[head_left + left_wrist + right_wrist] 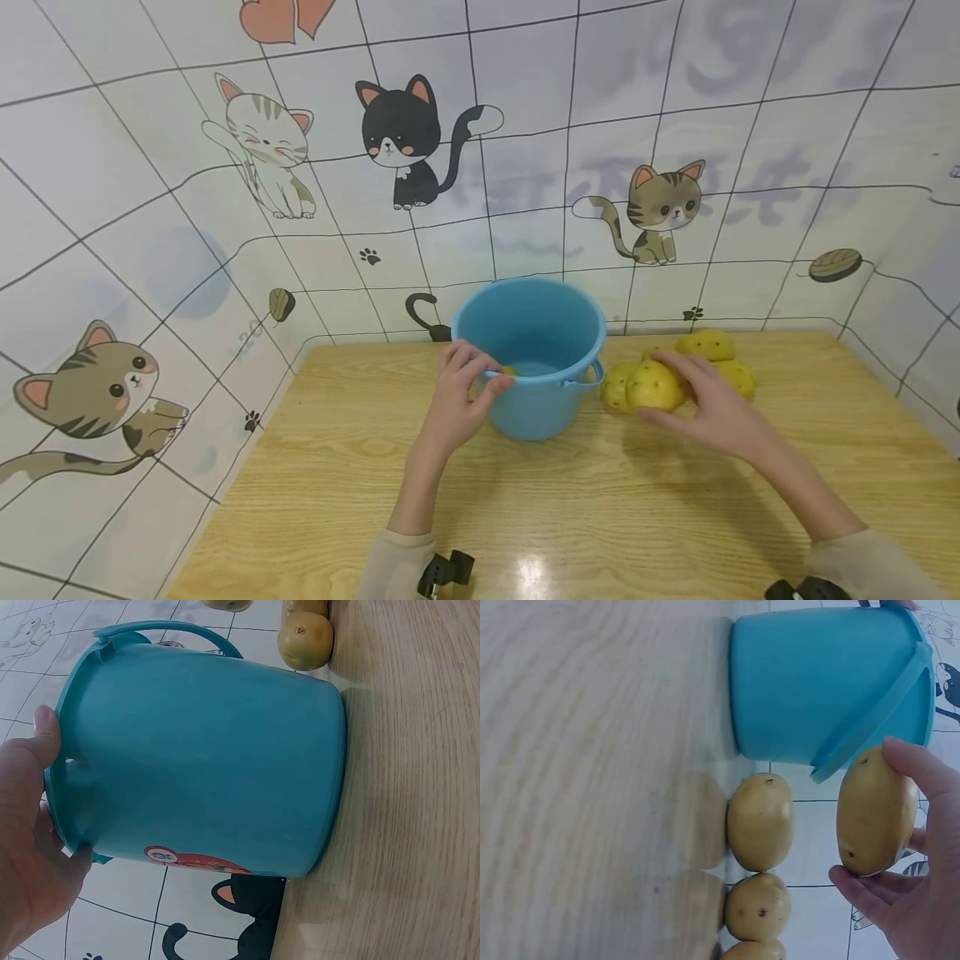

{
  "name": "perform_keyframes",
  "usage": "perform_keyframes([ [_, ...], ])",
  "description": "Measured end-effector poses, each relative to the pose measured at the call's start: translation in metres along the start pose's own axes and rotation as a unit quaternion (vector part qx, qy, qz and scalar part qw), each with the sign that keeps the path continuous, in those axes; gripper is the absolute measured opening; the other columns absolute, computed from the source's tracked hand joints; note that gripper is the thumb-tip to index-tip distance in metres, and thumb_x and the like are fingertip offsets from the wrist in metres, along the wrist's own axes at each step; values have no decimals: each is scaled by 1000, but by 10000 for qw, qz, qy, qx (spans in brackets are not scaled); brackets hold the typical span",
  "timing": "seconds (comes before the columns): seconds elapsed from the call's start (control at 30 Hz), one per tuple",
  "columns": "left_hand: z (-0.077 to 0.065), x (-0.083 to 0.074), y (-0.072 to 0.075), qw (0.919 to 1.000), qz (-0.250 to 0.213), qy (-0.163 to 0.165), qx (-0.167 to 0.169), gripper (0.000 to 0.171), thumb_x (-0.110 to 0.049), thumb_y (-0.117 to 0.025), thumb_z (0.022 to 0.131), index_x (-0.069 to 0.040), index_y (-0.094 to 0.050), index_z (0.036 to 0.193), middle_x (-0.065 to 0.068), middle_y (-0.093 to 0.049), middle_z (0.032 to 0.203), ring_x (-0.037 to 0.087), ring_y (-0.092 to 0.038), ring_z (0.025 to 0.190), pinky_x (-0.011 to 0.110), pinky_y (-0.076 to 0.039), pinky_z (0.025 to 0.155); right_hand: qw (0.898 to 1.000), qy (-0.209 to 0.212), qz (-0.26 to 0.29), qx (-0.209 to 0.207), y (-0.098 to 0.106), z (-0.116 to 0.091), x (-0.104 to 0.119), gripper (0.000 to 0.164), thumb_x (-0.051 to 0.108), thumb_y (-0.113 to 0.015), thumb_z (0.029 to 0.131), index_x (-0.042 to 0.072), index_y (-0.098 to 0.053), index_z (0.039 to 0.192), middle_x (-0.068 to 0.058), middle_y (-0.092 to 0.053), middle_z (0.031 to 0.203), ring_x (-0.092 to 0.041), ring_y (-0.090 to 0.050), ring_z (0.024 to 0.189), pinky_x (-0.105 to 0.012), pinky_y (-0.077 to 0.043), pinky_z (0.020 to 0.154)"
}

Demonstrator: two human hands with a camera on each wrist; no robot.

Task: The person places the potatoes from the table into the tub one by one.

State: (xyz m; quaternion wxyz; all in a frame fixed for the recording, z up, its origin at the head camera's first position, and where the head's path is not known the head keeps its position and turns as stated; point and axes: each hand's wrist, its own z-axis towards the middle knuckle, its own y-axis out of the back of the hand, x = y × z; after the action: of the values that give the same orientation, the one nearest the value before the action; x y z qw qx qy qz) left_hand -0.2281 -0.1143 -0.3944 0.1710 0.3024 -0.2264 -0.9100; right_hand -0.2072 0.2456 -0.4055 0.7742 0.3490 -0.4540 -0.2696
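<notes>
A blue plastic bucket (pixel 534 408) stands upright on the table. My left hand (pixel 461 398) grips its near left rim, with the thumb and fingers on either side of the edge. Inside, just past that rim, a small bit of yellow (pixel 508 370) shows; the rest is hidden by the bucket wall. To the bucket's right, my right hand (pixel 712 408) holds a yellow potato (pixel 877 812) between thumb and fingers. In the right wrist view this potato is off the table, apart from the other potatoes (pixel 760 822) lying below it.
Several potatoes lie together at the back right of the wooden table (pixel 360 483). A tiled wall with cat pictures (pixel 405 142) rises right behind the bucket. The bucket's handle (pixel 877 712) hangs down on its right side.
</notes>
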Motion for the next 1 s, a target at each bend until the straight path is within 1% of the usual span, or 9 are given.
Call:
perform_keyframes([
  [0.13, 0, 0, 0, 10000, -8, 19, 28, 36, -44, -61, 98, -10, -65, 85, 4, -54, 91, 29, -43, 110, 49, -31, 101, 9998, 21, 124, -161, 7, 4, 5, 80, 34, -83, 84, 1, -46, 147, -27, -49, 135, -37, -53, 108, -49, -50, 77],
  [0.23, 0, 0, 0, 10000, -8, 43, 45, 42, -50, -57, 98, -10, -65, 85, 3, -53, 91, 29, -43, 110, 48, -32, 101, 9993, 1, 280, -232, 13, 7, 9, 79, 31, -84, 85, 2, -45, 147, -25, -51, 134, -35, -53, 108, -49, -50, 78],
  [0.27, 0, 0, 0, 10000, 1, 43, 48, 44, -51, -56, 98, -11, -65, 85, 3, -53, 92, 28, -43, 109, 48, -32, 101, 9991, 22, 322, -270, 15, 8, 10, 78, 30, -84, 85, 3, -45, 147, -24, -52, 132, -33, -53, 106, -47, -50, 78],
  [0.37, 1, 0, 0, 10000, 17, 17, 34, 48, -55, -53, 99, -11, -65, 84, 3, -53, 91, 28, -43, 109, 47, -32, 101, 9986, 36, 395, -349, 20, 11, 14, 78, 28, -84, 85, 5, -45, 148, -21, -53, 131, -30, -53, 103, -40, -50, 78],
  [0.47, 2, 1, -1, 10000, 39, 2, 34, 51, -57, -50, 99, -11, -65, 84, 2, -53, 91, 28, -43, 108, 47, -32, 101, 9978, 132, 367, -538, 25, 14, 15, 77, 26, -85, 84, 7, -45, 148, -18, -54, 129, -27, -53, 101, -27, -47, 76],
  [0.57, 2, 2, -1, 10000, 41, 34, 47, 52, -59, -49, 98, -11, -65, 84, 1, -53, 91, 28, -42, 109, 47, -32, 101, 9965, 206, 364, -725, 30, 18, 18, 78, 24, -85, 83, 6, -45, 148, -21, -53, 130, -30, -52, 105, -18, -43, 79],
  [0.7, 2, 1, -1, 9999, 47, 72, 67, 52, -59, -49, 98, -12, -65, 84, 1, -52, 92, 27, -42, 109, 46, -32, 101, 9949, 205, 402, -901, 36, 23, 25, 79, 24, -85, 83, 6, -45, 148, -24, -50, 134, -38, -52, 111, -11, -37, 83],
  [0.83, 2, 2, 0, 9999, 53, 78, 73, 52, -59, -49, 98, -11, -65, 84, 1, -52, 91, 27, -42, 109, 47, -32, 101, 9937, 134, 487, -996, 40, 27, 33, 80, 23, -87, 81, 8, -47, 148, -22, -51, 137, -37, -51, 115, -8, -34, 84],
  [1.0, 0, 2, 0, 9999, 20, 94, 68, 52, -59, -49, 98, -11, -65, 84, 1, -53, 91, 27, -42, 110, 48, -32, 101, 9937, 59, 530, -986, 41, 33, 42, 80, 25, -86, 81, 12, -46, 149, -18, -52, 139, -35, -51, 118, -7, -33, 86],
])
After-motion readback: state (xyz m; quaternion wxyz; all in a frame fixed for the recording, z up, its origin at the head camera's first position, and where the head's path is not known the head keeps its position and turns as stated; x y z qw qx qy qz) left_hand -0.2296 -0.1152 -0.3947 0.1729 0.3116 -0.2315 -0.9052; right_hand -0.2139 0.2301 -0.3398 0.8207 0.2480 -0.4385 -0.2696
